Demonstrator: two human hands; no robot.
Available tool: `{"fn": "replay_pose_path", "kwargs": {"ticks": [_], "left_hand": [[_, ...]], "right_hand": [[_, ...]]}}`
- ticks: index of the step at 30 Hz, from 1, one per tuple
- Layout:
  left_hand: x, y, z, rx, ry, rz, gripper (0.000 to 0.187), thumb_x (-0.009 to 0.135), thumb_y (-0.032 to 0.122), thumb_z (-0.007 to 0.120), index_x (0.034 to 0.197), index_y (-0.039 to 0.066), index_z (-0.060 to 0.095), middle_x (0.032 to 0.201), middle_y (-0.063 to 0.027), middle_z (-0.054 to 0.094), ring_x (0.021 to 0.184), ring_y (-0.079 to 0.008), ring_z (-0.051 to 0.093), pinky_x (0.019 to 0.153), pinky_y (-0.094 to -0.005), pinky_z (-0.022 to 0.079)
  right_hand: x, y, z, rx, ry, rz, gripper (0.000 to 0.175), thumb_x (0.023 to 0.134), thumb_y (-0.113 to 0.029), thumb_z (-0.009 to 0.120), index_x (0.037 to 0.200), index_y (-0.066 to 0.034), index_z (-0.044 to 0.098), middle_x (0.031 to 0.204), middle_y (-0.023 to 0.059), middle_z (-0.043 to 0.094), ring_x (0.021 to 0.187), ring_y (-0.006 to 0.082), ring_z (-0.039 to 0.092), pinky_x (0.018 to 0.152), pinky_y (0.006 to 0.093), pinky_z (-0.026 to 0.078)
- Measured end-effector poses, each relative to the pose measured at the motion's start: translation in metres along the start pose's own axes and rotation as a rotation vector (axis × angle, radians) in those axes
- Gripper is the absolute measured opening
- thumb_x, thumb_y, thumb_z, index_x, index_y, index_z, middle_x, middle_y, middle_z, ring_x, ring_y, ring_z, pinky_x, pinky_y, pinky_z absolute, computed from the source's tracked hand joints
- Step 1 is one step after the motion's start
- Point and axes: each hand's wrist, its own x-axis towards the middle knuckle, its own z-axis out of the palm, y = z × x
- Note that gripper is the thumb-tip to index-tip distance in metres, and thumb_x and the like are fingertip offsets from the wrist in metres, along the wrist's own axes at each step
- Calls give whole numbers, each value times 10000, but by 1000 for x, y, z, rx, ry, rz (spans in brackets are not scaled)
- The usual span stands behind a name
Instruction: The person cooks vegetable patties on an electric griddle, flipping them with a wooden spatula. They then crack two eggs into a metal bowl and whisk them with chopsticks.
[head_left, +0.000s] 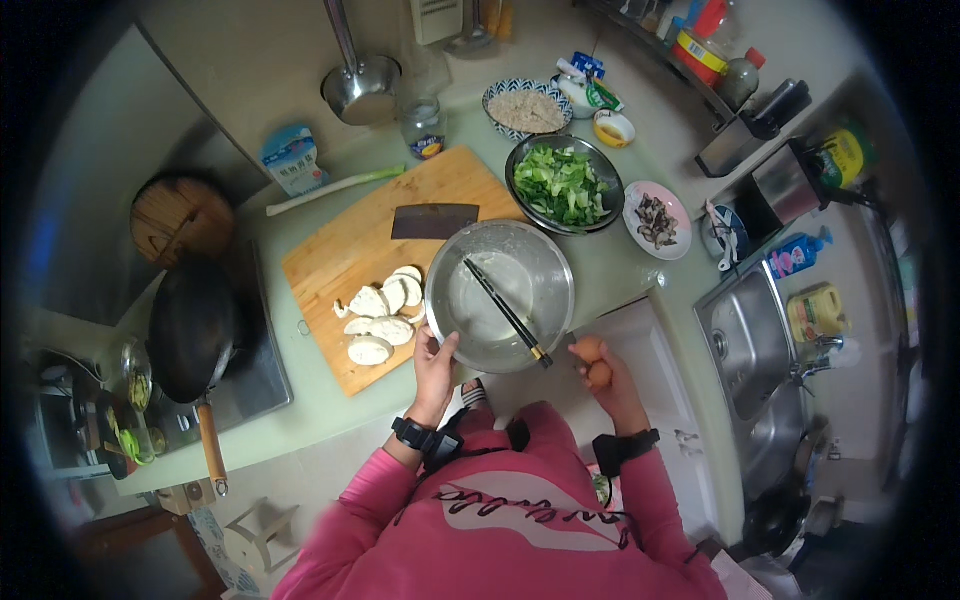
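My left hand (435, 371) grips the near-left rim of a stainless steel mixing bowl (469, 322). A pair of black chopsticks (501, 306) leans inside it, their gold-banded ends past the near-right rim. The bowl holds a little pale residue. Right of the bowl, my right hand (619, 390) holds two brown eggs (589, 349), apart from the rim. Under and left of the bowl lies a wooden cutting board (322, 262). On the board rest thick pale vegetable slices (379, 307) and a dark cleaver blade (427, 222), its handle not visible.
A bowl of chopped greens (562, 184) and a plate of dark sliced food (658, 223) stand to the right. Behind are a patterned bowl (527, 110) and a scallion (337, 189). A wok (191, 330) sits left on the stove; a double sink (739, 337) lies right.
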Motion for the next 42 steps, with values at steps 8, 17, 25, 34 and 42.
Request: {"fn": "replay_pose_path", "kwargs": {"ticks": [8,17,25,34,42], "left_hand": [[-10,0,11,54,43,9,470,905,-14,655,1249,82,349,1314,-76,463,1174,-150,479,972,-304,440],[-22,-14,37,82,233,21,729,871,12,706,1420,61,229,1373,-142,398,1244,-225,452,1015,-338,451],[-39,-19,39,41,312,-80,794,878,34,703,1452,109,160,1426,-144,337,1242,-285,471,878,-435,553],[-53,6,61,721,521,520,589,848,78,720,1345,47,405,1436,-156,376,1289,-303,456,1092,-424,377],[-67,44,163,1189,-236,448,579,778,142,787,1297,33,555,1268,-177,562,1181,-340,550,993,-397,459]], "right_hand": [[25,-26,-25,-46,15,30,448,986,-420,551,1258,-64,550,1181,95,660,749,110,580,579,228,470],[37,-66,-38,-51,-85,80,423,982,-365,582,1240,-33,534,1045,86,620,768,155,554,597,270,442],[40,-97,-24,-125,-264,79,379,982,-295,588,1210,6,553,1003,93,607,766,160,552,604,280,441],[45,-120,3,-264,-373,98,361,977,-269,593,1195,16,560,953,95,620,685,144,562,554,277,443],[36,-102,69,-510,-640,208,344,904,-132,711,1163,-46,501,979,102,622,683,80,578,513,205,431]]}}
